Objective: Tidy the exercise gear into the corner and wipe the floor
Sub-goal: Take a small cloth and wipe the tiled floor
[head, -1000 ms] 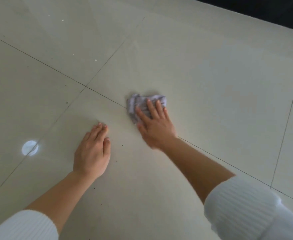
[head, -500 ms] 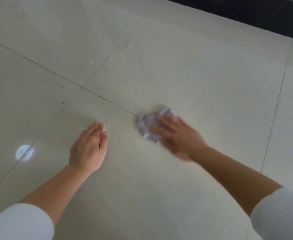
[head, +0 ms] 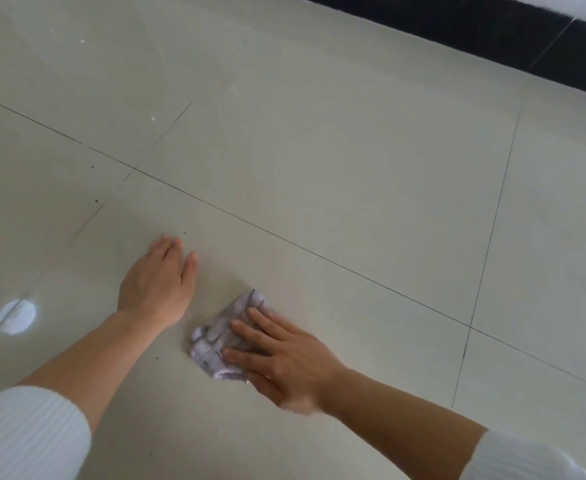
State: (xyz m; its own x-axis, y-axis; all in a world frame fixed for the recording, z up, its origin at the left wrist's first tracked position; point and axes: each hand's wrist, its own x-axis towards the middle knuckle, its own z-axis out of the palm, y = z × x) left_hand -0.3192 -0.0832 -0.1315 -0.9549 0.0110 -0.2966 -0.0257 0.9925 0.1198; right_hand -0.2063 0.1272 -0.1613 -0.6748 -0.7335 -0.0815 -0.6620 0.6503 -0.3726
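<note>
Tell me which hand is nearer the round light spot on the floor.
Left. The left hand rests flat on the floor to the right of the light spot; the right hand presses the cloth farther right, beyond the left hand.

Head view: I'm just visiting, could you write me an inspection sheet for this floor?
Surface: glossy beige floor tiles, round light reflection at left.
Job's things: crumpled grey cloth on the floor; no exercise gear seen.
Clutter: small dark specks, a few white bits.
Hands: left hand flat on the tile, holding nothing; right hand presses the cloth with straight fingers.
Cables: nothing seen.
Surroundings: black skirting strip along the far edge.
</note>
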